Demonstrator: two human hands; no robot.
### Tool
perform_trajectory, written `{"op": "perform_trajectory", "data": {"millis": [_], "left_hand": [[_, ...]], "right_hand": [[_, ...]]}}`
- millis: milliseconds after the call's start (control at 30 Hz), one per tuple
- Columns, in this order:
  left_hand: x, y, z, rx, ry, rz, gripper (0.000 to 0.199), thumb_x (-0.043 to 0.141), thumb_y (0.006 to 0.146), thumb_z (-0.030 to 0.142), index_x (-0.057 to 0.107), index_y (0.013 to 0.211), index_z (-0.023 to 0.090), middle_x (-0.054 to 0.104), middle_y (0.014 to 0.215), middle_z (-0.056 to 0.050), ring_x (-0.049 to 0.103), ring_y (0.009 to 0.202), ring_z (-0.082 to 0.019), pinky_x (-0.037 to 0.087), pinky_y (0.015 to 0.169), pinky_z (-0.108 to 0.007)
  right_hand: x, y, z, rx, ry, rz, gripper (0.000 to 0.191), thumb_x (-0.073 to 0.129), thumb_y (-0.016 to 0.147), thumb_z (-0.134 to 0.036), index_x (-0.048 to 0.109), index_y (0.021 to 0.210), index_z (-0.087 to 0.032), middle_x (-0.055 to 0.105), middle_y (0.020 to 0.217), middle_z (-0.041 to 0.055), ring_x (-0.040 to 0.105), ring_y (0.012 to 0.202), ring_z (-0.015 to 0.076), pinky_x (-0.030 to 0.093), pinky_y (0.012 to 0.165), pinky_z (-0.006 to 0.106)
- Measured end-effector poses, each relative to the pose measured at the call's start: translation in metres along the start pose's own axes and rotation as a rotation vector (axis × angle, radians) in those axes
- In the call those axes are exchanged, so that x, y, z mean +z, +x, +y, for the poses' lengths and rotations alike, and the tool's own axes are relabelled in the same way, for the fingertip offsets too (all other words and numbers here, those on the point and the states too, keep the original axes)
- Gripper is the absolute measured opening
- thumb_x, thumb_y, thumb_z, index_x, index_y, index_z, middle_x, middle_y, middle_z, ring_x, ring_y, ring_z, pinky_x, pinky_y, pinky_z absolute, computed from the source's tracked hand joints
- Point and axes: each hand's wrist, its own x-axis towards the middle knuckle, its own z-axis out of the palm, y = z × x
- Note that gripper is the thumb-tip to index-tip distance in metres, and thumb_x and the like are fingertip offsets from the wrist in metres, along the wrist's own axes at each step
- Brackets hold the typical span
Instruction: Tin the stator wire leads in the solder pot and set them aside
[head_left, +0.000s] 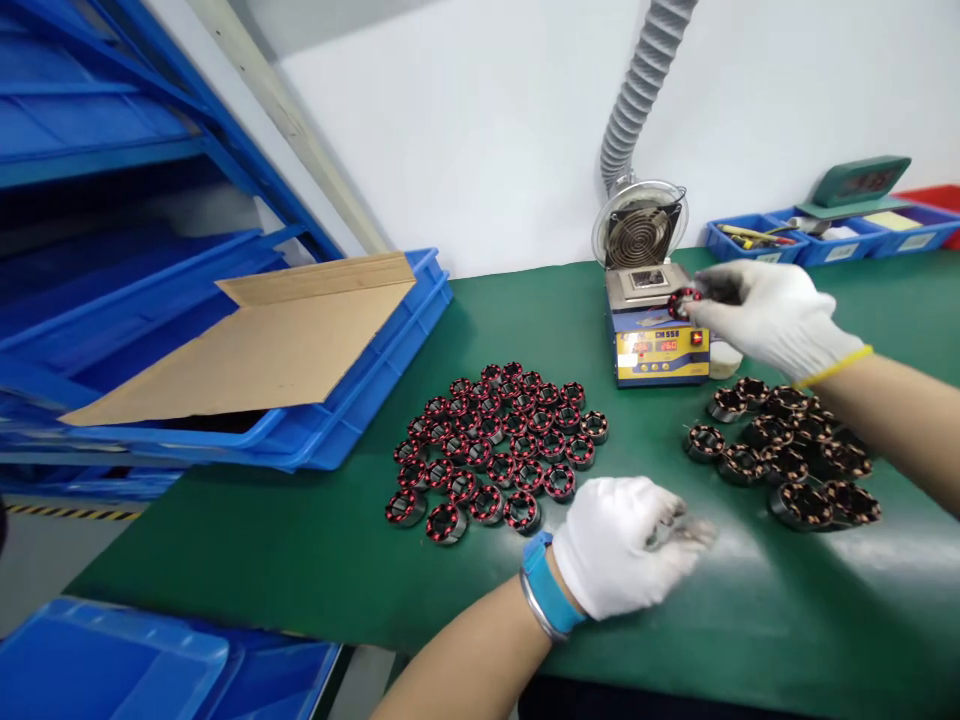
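My right hand (757, 310), in a white glove with dirty fingertips, pinches a small motor stator (683, 303) with red windings. It holds the stator at the front right edge of a solder pot (660, 345), a blue and yellow box with a lit red display and steel top. My left hand (630, 545), gloved too, with a blue wrist strap, hovers low over the green table. Its fingertips are smeared by motion, so any grip is unclear. Left of it stand many red-wound stators (491, 440) in a cluster. Copper-coloured stators (784, 445) lie under my right forearm.
A fan (640, 235) with a grey hose (645, 85) stands behind the solder pot. Blue bins (840, 245) with tools and a green clock (862, 182) line the back right. At left, cardboard (277, 340) lies on a blue crate (375, 375). Blue trays (112, 660) sit below the table edge.
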Motion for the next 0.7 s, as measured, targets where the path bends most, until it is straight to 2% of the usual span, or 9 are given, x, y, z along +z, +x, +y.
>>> {"op": "perform_trajectory", "data": {"millis": [100, 200, 267, 367, 500, 700], "left_hand": [[0.009, -0.001, 0.0, 0.081, 0.197, -0.125, 0.039, 0.054, 0.097, 0.053, 0.063, 0.081, 0.019, 0.063, 0.066, -0.002, 0.063, 0.061, -0.019, 0.039, 0.053, -0.029], [0.009, 0.001, 0.0, 0.087, 0.294, -0.217, 0.039, 0.055, 0.095, 0.055, 0.06, 0.081, 0.019, 0.065, 0.071, -0.003, 0.065, 0.066, -0.019, 0.037, 0.052, -0.029], [0.005, 0.003, 0.0, 0.077, 0.331, -0.273, 0.038, 0.057, 0.093, 0.055, 0.058, 0.08, 0.02, 0.065, 0.073, -0.003, 0.066, 0.067, -0.019, 0.035, 0.05, -0.03], [0.001, 0.006, 0.002, 0.061, 0.358, -0.327, 0.038, 0.061, 0.09, 0.057, 0.056, 0.079, 0.02, 0.064, 0.072, -0.002, 0.066, 0.066, -0.02, 0.031, 0.047, -0.032], [0.0, 0.006, 0.004, 0.06, 0.349, -0.32, 0.038, 0.06, 0.09, 0.058, 0.057, 0.083, 0.021, 0.063, 0.073, -0.001, 0.065, 0.065, -0.02, 0.023, 0.045, -0.034], [0.002, 0.005, 0.002, 0.068, 0.333, -0.288, 0.037, 0.057, 0.092, 0.059, 0.056, 0.087, 0.022, 0.064, 0.074, -0.001, 0.065, 0.065, -0.02, 0.021, 0.046, -0.033]], "right_hand": [[-0.006, 0.057, -0.017, -0.033, -0.264, -0.02, 0.058, 0.067, 0.081, -0.053, 0.072, 0.115, -0.007, 0.071, 0.109, 0.0167, 0.065, 0.11, 0.0297, 0.047, 0.094, 0.044], [-0.005, 0.094, -0.03, -0.092, -0.441, -0.104, 0.082, 0.04, 0.085, -0.065, 0.068, 0.102, 0.009, 0.066, 0.114, 0.0236, 0.058, 0.121, 0.0332, 0.042, 0.089, 0.04], [0.0, 0.109, -0.035, -0.147, -0.503, -0.132, 0.09, 0.023, 0.082, -0.068, 0.065, 0.095, 0.011, 0.063, 0.117, 0.0236, 0.055, 0.123, 0.0344, 0.04, 0.085, 0.04], [0.01, 0.122, -0.04, -0.203, -0.53, -0.126, 0.085, 0.025, 0.08, -0.07, 0.063, 0.087, 0.006, 0.063, 0.117, 0.0243, 0.057, 0.121, 0.0353, 0.041, 0.086, 0.04], [0.021, 0.129, -0.043, -0.234, -0.552, -0.146, 0.077, 0.038, 0.079, -0.069, 0.06, 0.086, 0.005, 0.063, 0.117, 0.0282, 0.057, 0.121, 0.0381, 0.041, 0.09, 0.043], [0.03, 0.13, -0.04, -0.22, -0.589, -0.161, 0.079, 0.026, 0.081, -0.068, 0.059, 0.077, 0.004, 0.064, 0.113, 0.0278, 0.055, 0.124, 0.0372, 0.041, 0.088, 0.042]]}}
